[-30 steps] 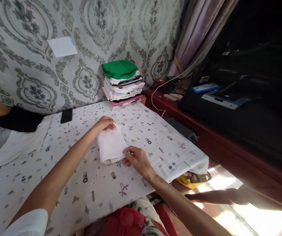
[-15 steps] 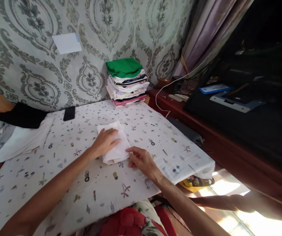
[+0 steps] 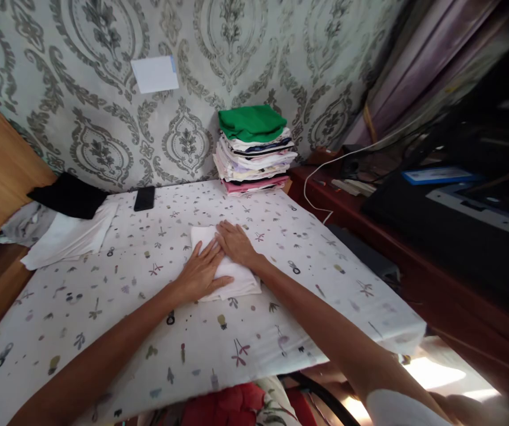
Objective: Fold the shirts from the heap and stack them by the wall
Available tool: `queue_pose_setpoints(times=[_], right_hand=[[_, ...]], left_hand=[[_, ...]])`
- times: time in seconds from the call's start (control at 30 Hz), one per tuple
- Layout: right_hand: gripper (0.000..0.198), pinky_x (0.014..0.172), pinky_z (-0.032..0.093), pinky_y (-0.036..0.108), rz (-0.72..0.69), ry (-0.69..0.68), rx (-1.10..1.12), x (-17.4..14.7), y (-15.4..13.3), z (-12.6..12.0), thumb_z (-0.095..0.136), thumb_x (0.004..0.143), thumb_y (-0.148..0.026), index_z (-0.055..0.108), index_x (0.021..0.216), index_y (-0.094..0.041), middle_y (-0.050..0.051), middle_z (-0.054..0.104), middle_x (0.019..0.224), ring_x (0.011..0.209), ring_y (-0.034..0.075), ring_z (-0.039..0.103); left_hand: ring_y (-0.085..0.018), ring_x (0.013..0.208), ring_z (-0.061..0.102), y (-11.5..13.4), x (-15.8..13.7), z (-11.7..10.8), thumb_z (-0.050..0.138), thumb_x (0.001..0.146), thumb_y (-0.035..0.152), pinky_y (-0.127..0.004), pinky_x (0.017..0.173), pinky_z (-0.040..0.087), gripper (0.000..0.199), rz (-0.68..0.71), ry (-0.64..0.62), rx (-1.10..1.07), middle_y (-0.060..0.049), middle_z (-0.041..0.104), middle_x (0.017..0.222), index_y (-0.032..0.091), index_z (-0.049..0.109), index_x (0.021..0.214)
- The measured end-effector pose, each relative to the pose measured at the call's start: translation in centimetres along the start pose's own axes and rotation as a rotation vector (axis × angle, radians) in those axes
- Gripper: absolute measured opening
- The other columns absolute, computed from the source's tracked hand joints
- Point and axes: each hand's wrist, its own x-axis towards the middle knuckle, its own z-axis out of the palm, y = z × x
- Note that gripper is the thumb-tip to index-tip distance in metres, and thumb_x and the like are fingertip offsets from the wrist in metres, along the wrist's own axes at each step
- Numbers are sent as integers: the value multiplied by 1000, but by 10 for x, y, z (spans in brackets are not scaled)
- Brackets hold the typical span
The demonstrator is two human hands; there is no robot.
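Observation:
A folded white cloth (image 3: 241,283) lies on the patterned white table cover (image 3: 148,319), in front of me. My left hand (image 3: 203,272) rests flat on its left part, fingers stretched out and thumb spread to the right. Across the cloth's far right part lies my right hand (image 3: 237,244), palm down with its fingers extended. The fingertips of both hands come close together near the cloth's middle. Parts of the cloth are hidden under the hands.
At the back stands a stack of folded clothes (image 3: 257,157) topped by a green garment (image 3: 253,123). A black phone (image 3: 144,198) lies to its left. Black cloth (image 3: 70,194) and white cloth (image 3: 70,236) lie at the far left. A white cable (image 3: 306,186) hangs by the red-brown cabinet (image 3: 436,296).
My right hand has moved from the cloth's near right edge to its far part and flattened out. My left hand still lies on the cloth. The view has shifted.

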Motion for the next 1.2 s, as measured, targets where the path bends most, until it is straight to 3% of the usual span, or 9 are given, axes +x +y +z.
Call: queue_pose_setpoints(times=[0.2,0.37,0.5,0.6,0.7,0.83,0.97,1.1,1.2], right_hand=[[54,121,20,48,59,13,-4,-1,10,9,23,106,-34,42,150,-8,15,39,158,152,23,23],[55,122,17,47,64,8,19,-1,12,10,23,106,-36,41,151,-11,13,37,160,153,23,21],[56,123,14,47,76,-13,29,-1,11,9,24,105,-36,40,152,-9,13,36,160,153,23,20],[56,123,14,46,88,-21,33,-1,10,8,24,105,-35,39,152,-9,13,35,161,153,22,19],[56,124,13,46,97,-15,30,-1,10,8,24,105,-34,38,152,-8,13,34,161,153,23,19],[58,124,12,45,110,-18,32,-1,11,9,24,104,-34,37,153,-5,14,34,161,153,23,18],[58,124,12,45,108,0,37,0,13,12,23,104,-34,37,153,-6,14,34,161,153,23,18],[59,124,12,44,114,7,45,1,14,15,21,104,-36,37,153,-8,13,35,161,153,22,17],[59,124,12,44,116,17,43,0,15,16,19,105,-38,37,153,-8,12,35,161,154,22,17]], left_hand=[[-31,155,8,-6,-3,9,28,94,73,-51,124,1,84,-3,6,-43,-16,26,164,17,23,158],[-32,147,31,-43,14,-14,43,96,56,-51,121,18,65,-161,169,-158,-17,41,156,18,39,148],[-24,108,61,-87,41,-36,48,93,35,-37,94,46,46,-369,228,-444,-10,67,114,18,51,136],[-19,75,59,-102,55,-37,51,91,31,-29,75,46,35,-389,163,-533,-1,63,80,19,60,122],[-19,71,56,-99,60,-30,52,92,30,-29,77,43,23,-363,124,-389,1,59,70,22,66,108],[-26,86,59,-91,60,-27,48,96,31,-40,96,37,23,-354,103,-44,-5,65,79,22,65,109],[-33,107,57,-81,53,-34,45,98,32,-48,101,36,32,-325,93,119,-14,68,104,17,59,122],[-33,130,45,-51,35,-31,41,99,35,-51,110,31,47,-210,185,97,-20,55,137,12,46,139],[-33,147,29,-20,15,-17,36,101,48,-53,119,19,60,-99,80,70,-22,38,156,9,37,147]])
